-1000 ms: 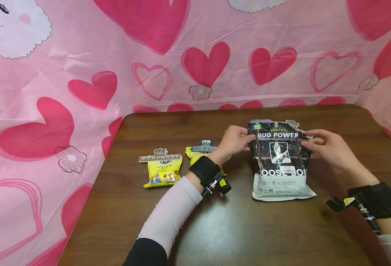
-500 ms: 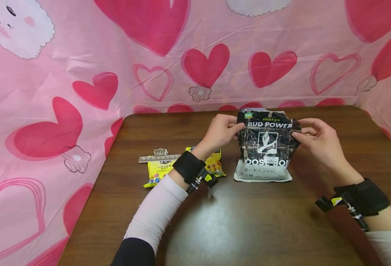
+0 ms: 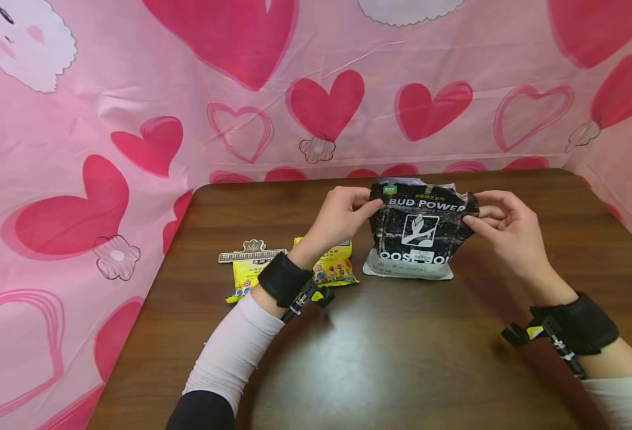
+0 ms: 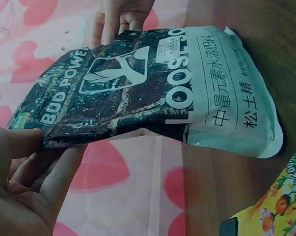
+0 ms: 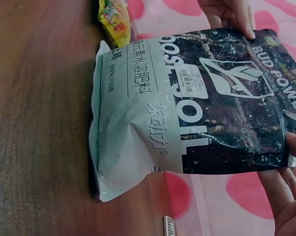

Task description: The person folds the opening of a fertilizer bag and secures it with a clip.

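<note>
A black and white bag [image 3: 415,236] printed BUD POWER stands tilted up on the brown table [image 3: 380,358], its bottom edge resting on the wood. My left hand [image 3: 343,215] pinches its top left corner and my right hand [image 3: 501,224] pinches its top right corner. The left wrist view shows the bag [image 4: 152,88] from the side with my left fingers [image 4: 30,162] on its dark corner. In the right wrist view the bag [image 5: 197,108] fills the frame, my right fingers [image 5: 285,196] on its edge.
Two small yellow packets lie left of the bag: one [image 3: 248,269] with a wide clip [image 3: 251,255] across its top, one [image 3: 334,266] partly behind my left wrist. Pink heart-print cloth [image 3: 133,119] walls the table's back and sides.
Both hands have raised the bag's top and drawn it farther back and left, so it stands steeper. The second packet's clip is now hidden behind my left wrist.
</note>
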Action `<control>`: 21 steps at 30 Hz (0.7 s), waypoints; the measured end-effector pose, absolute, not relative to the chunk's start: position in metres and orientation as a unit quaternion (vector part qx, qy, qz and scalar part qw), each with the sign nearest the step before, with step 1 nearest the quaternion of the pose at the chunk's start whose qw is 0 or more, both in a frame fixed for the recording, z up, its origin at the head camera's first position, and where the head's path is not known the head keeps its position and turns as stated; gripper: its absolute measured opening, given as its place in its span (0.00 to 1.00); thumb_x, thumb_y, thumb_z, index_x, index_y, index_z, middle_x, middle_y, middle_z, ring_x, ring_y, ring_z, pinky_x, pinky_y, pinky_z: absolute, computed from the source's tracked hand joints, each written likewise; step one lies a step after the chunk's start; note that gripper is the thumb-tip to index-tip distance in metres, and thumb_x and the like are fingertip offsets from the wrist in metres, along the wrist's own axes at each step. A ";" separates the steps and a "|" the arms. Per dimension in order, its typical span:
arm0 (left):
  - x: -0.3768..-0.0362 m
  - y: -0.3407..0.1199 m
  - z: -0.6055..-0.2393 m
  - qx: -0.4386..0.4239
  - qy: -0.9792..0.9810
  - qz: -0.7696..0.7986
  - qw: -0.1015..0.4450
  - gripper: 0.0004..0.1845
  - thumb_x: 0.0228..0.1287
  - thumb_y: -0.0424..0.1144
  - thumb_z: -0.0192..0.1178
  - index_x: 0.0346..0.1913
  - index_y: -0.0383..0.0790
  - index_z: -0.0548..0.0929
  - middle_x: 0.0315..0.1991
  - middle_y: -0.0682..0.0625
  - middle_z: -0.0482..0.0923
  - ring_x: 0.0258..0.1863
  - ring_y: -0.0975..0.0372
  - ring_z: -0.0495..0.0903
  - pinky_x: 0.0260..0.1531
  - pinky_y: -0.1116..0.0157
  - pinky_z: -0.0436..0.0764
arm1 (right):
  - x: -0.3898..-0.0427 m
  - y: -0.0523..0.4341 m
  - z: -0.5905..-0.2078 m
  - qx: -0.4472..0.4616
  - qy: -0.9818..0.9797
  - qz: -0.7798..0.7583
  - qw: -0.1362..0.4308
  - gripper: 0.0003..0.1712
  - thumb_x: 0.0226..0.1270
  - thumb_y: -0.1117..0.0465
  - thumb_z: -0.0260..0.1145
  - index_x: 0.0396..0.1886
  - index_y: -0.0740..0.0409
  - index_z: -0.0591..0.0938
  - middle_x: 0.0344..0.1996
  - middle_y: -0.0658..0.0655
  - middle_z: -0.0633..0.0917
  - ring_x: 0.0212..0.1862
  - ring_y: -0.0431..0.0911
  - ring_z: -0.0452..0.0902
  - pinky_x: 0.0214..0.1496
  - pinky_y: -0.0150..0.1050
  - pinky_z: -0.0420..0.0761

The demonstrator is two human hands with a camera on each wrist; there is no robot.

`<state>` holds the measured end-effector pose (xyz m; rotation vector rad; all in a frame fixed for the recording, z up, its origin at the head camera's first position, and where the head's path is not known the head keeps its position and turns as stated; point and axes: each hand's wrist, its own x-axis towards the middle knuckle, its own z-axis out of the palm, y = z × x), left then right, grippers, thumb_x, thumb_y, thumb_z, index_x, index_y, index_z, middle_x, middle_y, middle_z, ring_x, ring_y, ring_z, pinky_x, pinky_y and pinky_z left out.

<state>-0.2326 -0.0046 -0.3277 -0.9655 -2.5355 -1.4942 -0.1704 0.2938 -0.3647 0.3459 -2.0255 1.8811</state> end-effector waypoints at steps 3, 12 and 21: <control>-0.228 -0.007 -0.329 -0.310 -0.817 -0.485 0.024 0.12 0.72 0.42 0.59 0.30 0.40 0.82 0.17 0.52 0.60 0.18 0.59 0.62 0.21 0.69 0.59 | -0.167 0.292 -0.366 0.124 -0.715 0.664 0.181 0.25 0.59 0.77 0.68 0.55 0.58 0.77 0.30 0.46 0.89 0.32 0.33 0.86 0.36 0.22 0.81; -0.222 -0.006 -0.336 -0.312 -0.807 -0.501 0.025 0.10 0.73 0.42 0.58 0.36 0.40 0.84 0.22 0.52 0.68 0.23 0.61 0.66 0.26 0.71 0.63 | -0.162 0.287 -0.374 0.144 -0.682 0.676 0.238 0.22 0.55 0.86 0.63 0.38 0.59 0.71 0.31 0.48 0.82 0.32 0.32 0.83 0.34 0.21 0.80; -0.220 -0.003 -0.340 -0.317 -0.788 -0.527 0.019 0.13 0.73 0.37 0.57 0.56 0.39 0.77 0.48 0.44 0.86 0.39 0.61 0.82 0.36 0.70 0.73 | -0.161 0.290 -0.380 0.177 -0.677 0.657 0.282 0.09 0.54 0.87 0.63 0.34 0.80 0.75 0.32 0.50 0.87 0.33 0.36 0.84 0.36 0.23 0.82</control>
